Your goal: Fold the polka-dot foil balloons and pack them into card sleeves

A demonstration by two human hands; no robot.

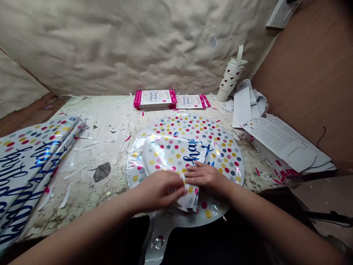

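A flat round foil balloon (226, 147) with coloured dots lies at the table's front edge, its pale tail (156, 248) hanging over. On top of it rests a folded dotted foil balloon (165, 152) with blue script lettering. My right hand (205, 176) lies on the folded balloon's right part, fingers stretched out flat. Beside it, at the folded balloon's lower left, my left hand (162, 187) has bent fingers, with the thumb lower and a gap between. Motion blurs the left hand, and whether it pinches the foil cannot be made out.
More foil balloons (30, 165) with blue lettering lie stacked at left. Pink-and-white printed packs (156, 98) sit at the back. A white tumbler with hearts (231, 79) stands behind the paper strips (241, 106) and printed sheets (286, 141) at right. Paper scraps litter the worn table (91, 154).
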